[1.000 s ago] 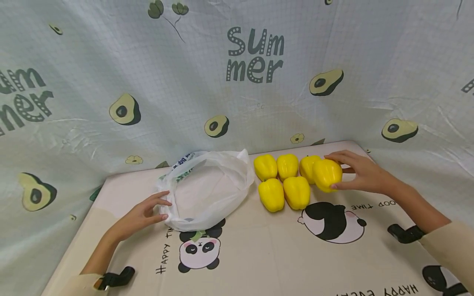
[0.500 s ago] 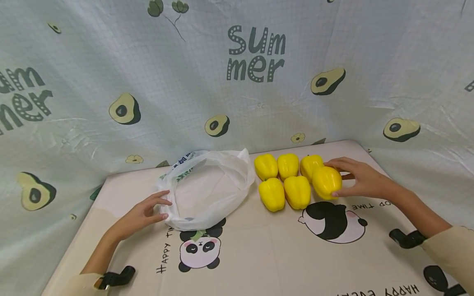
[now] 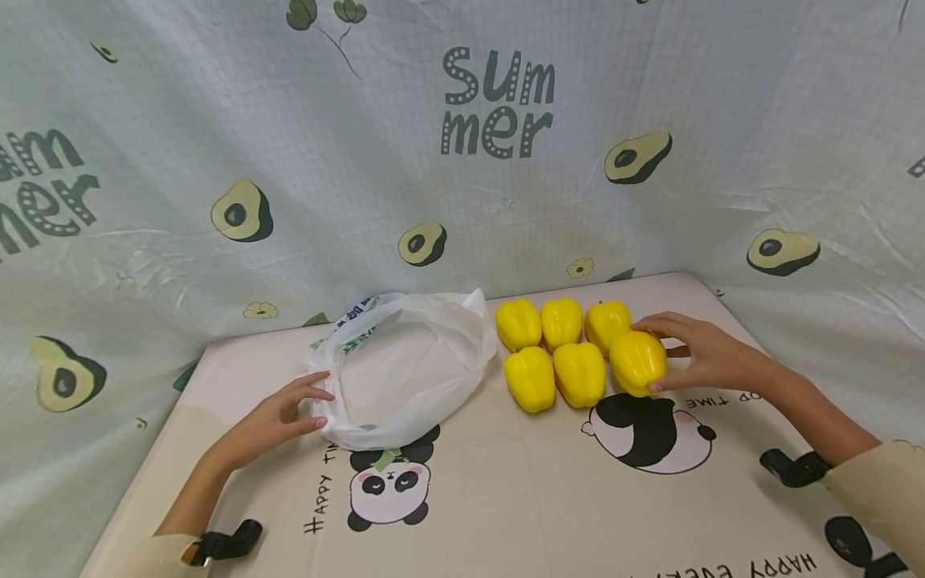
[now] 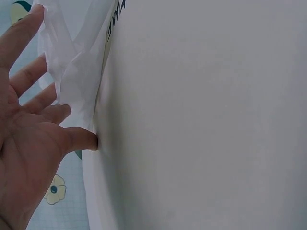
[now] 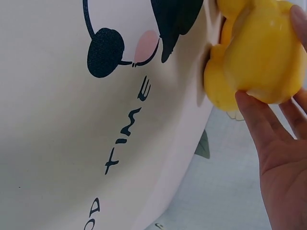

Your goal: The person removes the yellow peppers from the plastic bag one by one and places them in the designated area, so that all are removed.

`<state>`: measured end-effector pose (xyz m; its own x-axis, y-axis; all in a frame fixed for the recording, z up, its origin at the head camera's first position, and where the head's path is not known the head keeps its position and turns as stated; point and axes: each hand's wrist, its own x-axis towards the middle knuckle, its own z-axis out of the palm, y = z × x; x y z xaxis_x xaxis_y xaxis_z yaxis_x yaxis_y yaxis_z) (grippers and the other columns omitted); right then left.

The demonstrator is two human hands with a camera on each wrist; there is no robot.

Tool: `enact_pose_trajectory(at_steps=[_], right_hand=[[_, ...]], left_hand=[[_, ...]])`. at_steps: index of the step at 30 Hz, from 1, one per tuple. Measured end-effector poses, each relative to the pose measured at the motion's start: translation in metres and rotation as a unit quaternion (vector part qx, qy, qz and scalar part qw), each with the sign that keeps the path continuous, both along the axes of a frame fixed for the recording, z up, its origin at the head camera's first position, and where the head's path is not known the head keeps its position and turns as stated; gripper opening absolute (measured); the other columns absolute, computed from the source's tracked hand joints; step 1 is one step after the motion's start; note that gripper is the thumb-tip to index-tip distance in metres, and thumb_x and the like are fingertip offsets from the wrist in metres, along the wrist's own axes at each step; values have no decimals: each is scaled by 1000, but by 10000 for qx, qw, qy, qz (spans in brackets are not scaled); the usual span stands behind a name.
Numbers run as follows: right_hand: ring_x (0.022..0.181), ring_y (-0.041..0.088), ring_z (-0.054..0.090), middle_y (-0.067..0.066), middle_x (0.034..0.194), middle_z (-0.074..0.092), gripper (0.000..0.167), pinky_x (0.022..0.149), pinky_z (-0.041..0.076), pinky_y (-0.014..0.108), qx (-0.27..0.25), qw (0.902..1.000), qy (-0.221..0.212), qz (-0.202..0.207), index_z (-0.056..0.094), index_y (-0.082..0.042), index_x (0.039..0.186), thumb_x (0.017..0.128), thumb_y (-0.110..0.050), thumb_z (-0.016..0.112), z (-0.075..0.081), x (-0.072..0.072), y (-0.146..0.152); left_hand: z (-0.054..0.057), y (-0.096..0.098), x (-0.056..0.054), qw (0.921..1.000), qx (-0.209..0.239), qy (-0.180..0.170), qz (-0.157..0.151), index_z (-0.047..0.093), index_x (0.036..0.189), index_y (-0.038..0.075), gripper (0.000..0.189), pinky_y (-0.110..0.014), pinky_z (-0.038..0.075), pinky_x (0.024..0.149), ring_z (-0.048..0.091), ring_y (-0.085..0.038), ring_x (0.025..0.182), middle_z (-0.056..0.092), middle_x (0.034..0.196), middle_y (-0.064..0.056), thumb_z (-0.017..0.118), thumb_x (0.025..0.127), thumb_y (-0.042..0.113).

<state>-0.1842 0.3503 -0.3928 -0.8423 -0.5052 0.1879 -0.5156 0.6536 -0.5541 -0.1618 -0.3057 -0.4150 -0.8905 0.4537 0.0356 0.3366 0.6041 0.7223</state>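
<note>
My right hand (image 3: 711, 353) grips a yellow bell pepper (image 3: 639, 363) between thumb and fingers, at the right end of the front row of peppers. In the right wrist view this bell pepper (image 5: 266, 52) fills the space at the fingertips. Beside it stand two front-row bell peppers (image 3: 530, 380), with three more bell peppers (image 3: 561, 324) behind. On the left a white plastic bag (image 3: 462, 385) lies with its mouth wide. My left hand (image 3: 278, 421) rests at the bag's left rim, fingers spread and relaxed; the left wrist view shows fingertips against the bag's plastic (image 4: 79, 72).
A pale tablecloth (image 3: 491, 498) with panda prints covers the table. Behind the table hangs a curtain (image 3: 506, 225) printed with avocados. Black straps with mounts (image 3: 231, 542) sit on both wrists.
My right hand has lowered the gripped bell pepper and brought it toward me, from overlapping the back-row pepper to the end of the front row. The left hand and bag stay put.
</note>
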Motion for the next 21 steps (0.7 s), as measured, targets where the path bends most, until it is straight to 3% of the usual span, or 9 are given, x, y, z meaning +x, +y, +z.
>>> enact_pose_trajectory(at_steps=[10, 18, 21], right_hand=[[123, 36, 55, 15, 140, 53, 85, 90, 59, 51, -76, 10000, -33, 36, 51, -4, 142, 74, -33, 93, -6, -1, 1], [122, 1, 48, 12, 139, 54, 85, 91, 58, 50, -181, 9997, -63, 124, 52, -6, 141, 71, -32, 94, -11, -5, 0], [123, 9, 51, 12, 138, 54, 85, 92, 58, 50, -196, 9996, -137, 150, 52, -6, 141, 71, -31, 94, -11, -6, -2]], left_hand=[[-2, -1, -1, 10000, -59, 7, -15, 63, 129, 11, 35, -78, 28, 107, 24, -56, 145, 32, 161, -21, 70, 96, 19], [0, 0, -1, 10000, -81, -26, -3, 64, 128, 12, 33, -78, 28, 107, 22, -55, 147, 33, 161, -20, 70, 96, 21], [-1, 0, -1, 10000, -58, -46, -18, 64, 127, 12, 33, -79, 29, 106, 22, -56, 146, 33, 161, -21, 70, 96, 21]])
